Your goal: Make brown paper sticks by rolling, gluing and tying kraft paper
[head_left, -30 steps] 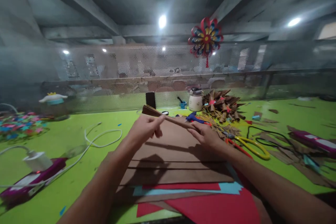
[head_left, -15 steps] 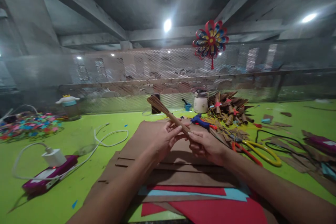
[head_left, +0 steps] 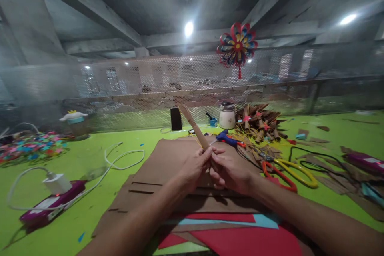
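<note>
- Tipped the slim brown paper roll [head_left: 196, 128] steeper than half a second ago, and brought the left hand [head_left: 195, 166] down toward its lower end, leaving more of the upper length bare.
- Now touching fingers of the right hand [head_left: 231, 168] with those of the left, just above the middle of the paper stack.
- Pinching the roll's lower end in the left grip, thumb laid along the near side.
- Closing the right grip on that same lower end, thumb and fingers bent; cannot tell the exact placing of the hidden fingertips.
- Holding the roll raised, upper end leaning left and away, with a thin yellow strand [head_left: 186, 109] along it.
- Below, seeing wide flat brown paper sheets [head_left: 156, 160] stacked on the bright green desk [head_left: 129, 138], with bright red paper [head_left: 249, 240] and light blue paper [head_left: 267, 221] at the near edge.
- Just beyond the hands, seeing a blue tool with orange parts [head_left: 227, 138]; to the right, a yellow loop handle [head_left: 300, 174] beside an orange-red loop handle [head_left: 283, 182].
- Farther back, seeing a heap of brown paper rolls with small coloured stars [head_left: 261, 122], just right of a cream bottle with a dark lid [head_left: 227, 119].
- At far left, seeing a scattered pile of multicoloured small shapes [head_left: 36, 146]; nearer, a purple power strip [head_left: 33, 217] with a white plug [head_left: 57, 184] in it.
</note>
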The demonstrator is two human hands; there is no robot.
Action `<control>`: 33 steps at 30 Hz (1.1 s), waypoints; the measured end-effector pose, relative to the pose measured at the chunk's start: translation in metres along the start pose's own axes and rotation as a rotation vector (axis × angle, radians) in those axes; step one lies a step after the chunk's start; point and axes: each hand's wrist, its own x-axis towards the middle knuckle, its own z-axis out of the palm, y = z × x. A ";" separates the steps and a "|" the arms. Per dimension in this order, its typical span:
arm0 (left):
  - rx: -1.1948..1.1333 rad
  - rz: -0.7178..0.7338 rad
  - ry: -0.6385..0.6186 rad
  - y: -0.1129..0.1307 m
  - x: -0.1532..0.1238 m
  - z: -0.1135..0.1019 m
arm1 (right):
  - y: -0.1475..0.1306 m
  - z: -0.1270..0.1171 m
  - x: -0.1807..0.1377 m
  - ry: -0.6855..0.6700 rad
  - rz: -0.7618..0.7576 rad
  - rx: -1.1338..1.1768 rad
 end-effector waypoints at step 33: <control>0.405 -0.130 -0.101 -0.017 -0.011 0.013 | -0.047 -0.022 -0.008 0.294 -0.344 -0.263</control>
